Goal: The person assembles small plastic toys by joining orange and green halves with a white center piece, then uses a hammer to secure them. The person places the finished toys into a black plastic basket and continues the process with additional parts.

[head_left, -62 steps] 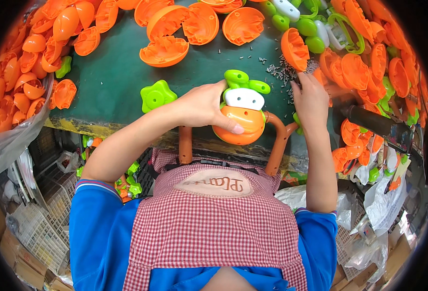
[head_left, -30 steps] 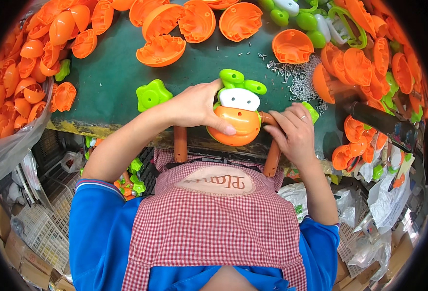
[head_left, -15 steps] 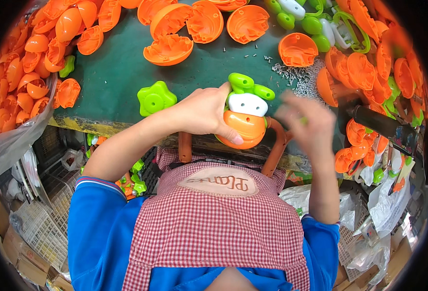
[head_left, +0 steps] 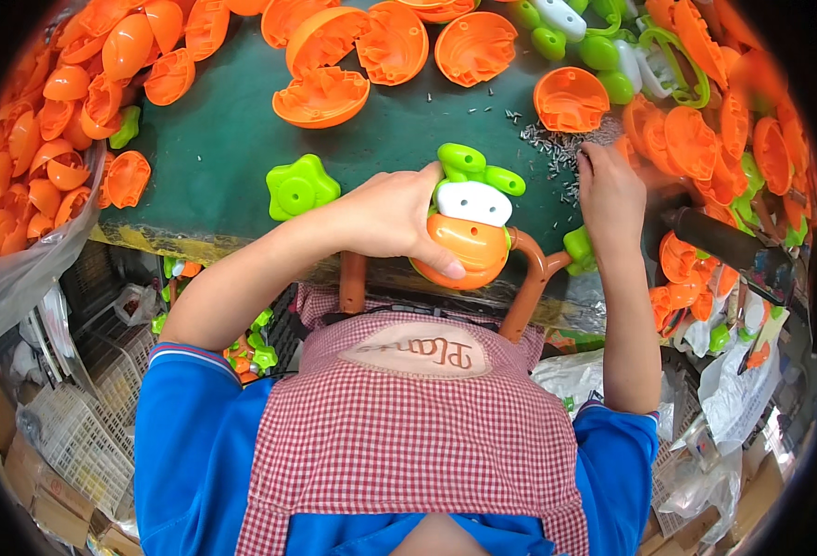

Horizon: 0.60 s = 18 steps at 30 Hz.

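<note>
My left hand (head_left: 395,215) is wrapped round a plastic toy animal head (head_left: 479,243) at the table's near edge. This head has an orange rounded muzzle, a white middle with two dark holes and green lobes on top. Brown curved tubes (head_left: 526,295) show beside and below it; whether they join it I cannot tell. My right hand (head_left: 610,196) is at the near right side of a heap of small metal screws (head_left: 546,146), fingers drawn together. What its fingertips hold, if anything, is hidden. A green knob-like piece (head_left: 579,250) shows beside my right wrist.
A green star-shaped piece (head_left: 303,187) lies left of the toy head on the green tabletop (head_left: 205,139). Orange half shells (head_left: 321,96) lie along the back, with piles at both sides. Green and white parts (head_left: 612,65) sit back right. A dark cylindrical tool (head_left: 728,243) is at the right.
My right hand has moved from beside the toy head up and right to the screw heap. The green knob-like piece by my right wrist is now plainer. My left hand keeps its hold.
</note>
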Motion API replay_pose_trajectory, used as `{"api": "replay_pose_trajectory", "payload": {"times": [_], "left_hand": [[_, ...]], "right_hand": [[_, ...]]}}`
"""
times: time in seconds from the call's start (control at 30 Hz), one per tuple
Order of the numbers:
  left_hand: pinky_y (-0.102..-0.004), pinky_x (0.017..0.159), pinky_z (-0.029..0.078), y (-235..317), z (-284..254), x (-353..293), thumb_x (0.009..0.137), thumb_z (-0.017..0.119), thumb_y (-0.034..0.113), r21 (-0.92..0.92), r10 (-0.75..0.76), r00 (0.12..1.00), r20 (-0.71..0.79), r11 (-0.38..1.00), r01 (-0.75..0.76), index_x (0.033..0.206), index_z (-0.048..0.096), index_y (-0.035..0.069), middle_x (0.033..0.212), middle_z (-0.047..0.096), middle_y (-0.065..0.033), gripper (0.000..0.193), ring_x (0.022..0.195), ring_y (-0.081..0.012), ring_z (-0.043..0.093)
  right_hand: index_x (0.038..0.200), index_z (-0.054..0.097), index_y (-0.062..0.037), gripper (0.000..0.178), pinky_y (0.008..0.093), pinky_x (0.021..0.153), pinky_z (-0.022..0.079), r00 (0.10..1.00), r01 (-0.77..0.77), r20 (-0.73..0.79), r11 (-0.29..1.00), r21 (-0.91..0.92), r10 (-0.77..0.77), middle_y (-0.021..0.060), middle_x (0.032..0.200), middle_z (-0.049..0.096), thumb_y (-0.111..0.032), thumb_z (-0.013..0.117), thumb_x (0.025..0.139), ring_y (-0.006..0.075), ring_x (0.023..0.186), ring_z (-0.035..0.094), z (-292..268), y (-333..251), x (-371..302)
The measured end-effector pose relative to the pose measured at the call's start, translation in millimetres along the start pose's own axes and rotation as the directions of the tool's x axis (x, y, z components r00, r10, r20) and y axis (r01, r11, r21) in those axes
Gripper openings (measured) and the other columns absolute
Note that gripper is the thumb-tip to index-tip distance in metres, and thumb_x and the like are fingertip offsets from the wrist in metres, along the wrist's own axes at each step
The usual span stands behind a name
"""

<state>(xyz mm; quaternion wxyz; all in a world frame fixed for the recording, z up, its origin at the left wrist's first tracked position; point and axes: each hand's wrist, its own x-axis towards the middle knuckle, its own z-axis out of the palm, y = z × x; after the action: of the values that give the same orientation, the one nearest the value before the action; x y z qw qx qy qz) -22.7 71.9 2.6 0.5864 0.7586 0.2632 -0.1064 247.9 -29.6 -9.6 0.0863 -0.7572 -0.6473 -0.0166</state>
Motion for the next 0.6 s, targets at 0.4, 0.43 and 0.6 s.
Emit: {"api": "replay_pose_trajectory", "payload": {"times": [0.4,0.43,0.6], "left_hand": [[-0.0404,0.096,0.046,3,-1,1,0.055,0.085,0.058,0.021,-0.021,1.0,0.015,1.0,0.02,0.126,0.042,-0.011,0.115,0.061,-0.0264,0.108,0.109,-0.0392,0.06],[-0.0405,0.096,0.046,3,-1,0,0.055,0.086,0.058,0.013,-0.017,1.0,0.013,1.0,0.016,0.126,0.042,-0.01,0.115,0.061,-0.0259,0.107,0.109,-0.0391,0.06],[-0.0411,0.096,0.046,3,0,0,0.055,0.086,0.057,-0.019,0.002,1.0,0.0,1.0,-0.002,0.128,0.043,-0.005,0.116,0.062,-0.0233,0.105,0.11,-0.0385,0.06]], "right_hand": [[0.098,0.07,-0.0015,0.015,0.0337,0.069,0.053,0.993,-0.078,-0.051,0.927,0.367,0.103,0.0129,0.086,0.067,-0.006,0.068,0.084,0.0283,0.076,0.067,-17,1,-9],[0.097,0.07,-0.0015,0.014,0.0329,0.069,0.053,0.993,-0.091,-0.039,0.919,0.385,0.115,0.0129,0.086,0.068,-0.005,0.068,0.083,0.0276,0.076,0.067,-19,-1,-10],[0.092,0.071,-0.0016,0.012,0.0303,0.066,0.053,0.981,-0.181,0.072,0.719,0.671,0.18,0.0115,0.084,0.07,-0.002,0.071,0.081,0.0224,0.072,0.069,-40,-46,-27]]}}
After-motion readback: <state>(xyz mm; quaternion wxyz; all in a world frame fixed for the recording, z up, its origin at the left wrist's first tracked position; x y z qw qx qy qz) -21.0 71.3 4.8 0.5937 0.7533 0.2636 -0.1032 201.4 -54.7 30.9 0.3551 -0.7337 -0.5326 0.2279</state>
